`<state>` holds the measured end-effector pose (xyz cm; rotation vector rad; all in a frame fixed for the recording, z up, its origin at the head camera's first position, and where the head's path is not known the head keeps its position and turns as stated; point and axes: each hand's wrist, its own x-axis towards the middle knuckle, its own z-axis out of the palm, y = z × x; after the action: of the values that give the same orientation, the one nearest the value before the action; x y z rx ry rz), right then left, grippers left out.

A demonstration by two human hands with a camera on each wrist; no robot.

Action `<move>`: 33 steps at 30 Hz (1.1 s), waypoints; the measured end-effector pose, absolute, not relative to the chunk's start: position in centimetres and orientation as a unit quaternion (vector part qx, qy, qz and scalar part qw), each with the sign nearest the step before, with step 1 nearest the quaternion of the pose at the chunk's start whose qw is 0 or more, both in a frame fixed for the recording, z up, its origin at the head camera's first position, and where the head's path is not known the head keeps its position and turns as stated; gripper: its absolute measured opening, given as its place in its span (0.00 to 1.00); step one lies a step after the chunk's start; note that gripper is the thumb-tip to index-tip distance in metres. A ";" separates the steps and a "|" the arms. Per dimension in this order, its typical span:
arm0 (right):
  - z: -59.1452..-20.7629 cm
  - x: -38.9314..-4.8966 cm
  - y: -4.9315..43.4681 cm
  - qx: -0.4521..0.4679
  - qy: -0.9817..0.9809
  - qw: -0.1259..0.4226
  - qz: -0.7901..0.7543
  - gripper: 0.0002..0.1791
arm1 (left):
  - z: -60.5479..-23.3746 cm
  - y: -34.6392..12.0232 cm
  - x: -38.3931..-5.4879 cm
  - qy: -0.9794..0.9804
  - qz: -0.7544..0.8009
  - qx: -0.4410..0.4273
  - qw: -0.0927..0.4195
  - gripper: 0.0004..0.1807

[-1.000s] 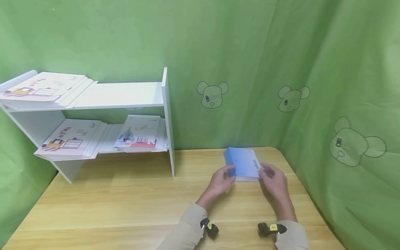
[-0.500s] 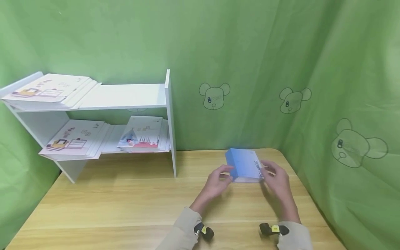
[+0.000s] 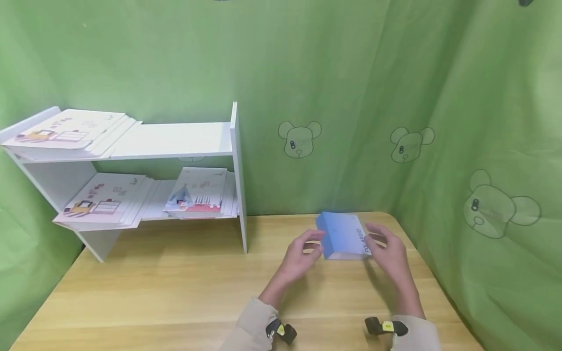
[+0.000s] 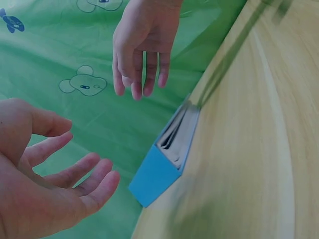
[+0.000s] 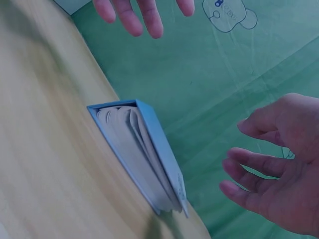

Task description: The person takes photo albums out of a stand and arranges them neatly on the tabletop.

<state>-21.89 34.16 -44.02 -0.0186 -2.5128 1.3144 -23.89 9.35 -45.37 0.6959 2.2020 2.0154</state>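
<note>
A blue photo album (image 3: 344, 234) with POLAROID printed along its right side lies flat near the table's far right corner. Its blue spine (image 4: 155, 177) faces left, and the page edges (image 5: 132, 149) show at the near side. My left hand (image 3: 300, 256) hovers just left of the spine, fingers relaxed and apart from it in the left wrist view. To the right of the album, my right hand (image 3: 388, 251) is held with loosely bent fingers; the right wrist view shows a gap between it and the cover. Neither hand holds anything.
A white two-tier shelf (image 3: 237, 185) stands on the left of the wooden table (image 3: 175, 282). Stacks of picture books lie on its upper tier (image 3: 70, 129) and lower tier (image 3: 105, 197), with another book stack (image 3: 199, 190) at lower right. Green curtain (image 3: 351, 73) surrounds the back and right.
My left hand has drawn away leftward from the album's spine. My right hand has loosened slightly off the right edge. The album stays in place while the head view shifts a little.
</note>
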 end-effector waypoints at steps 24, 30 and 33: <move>-41.4 -21.3 31.3 0.032 -0.865 0.201 0.458 0.21 | -42.7 6.1 -23.1 0.712 0.664 0.226 -0.014 0.18; -40.9 -21.3 30.6 0.051 -0.855 0.222 0.465 0.20 | -42.0 4.6 -23.3 0.706 0.672 0.223 -0.022 0.18; -40.4 -21.2 30.1 0.056 -0.846 0.230 0.477 0.19 | -42.0 4.1 -23.6 0.699 0.675 0.234 -0.020 0.18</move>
<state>-21.18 30.08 -40.42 0.1538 -2.3283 1.3124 -23.57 4.07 -42.00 0.7435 2.2260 2.1495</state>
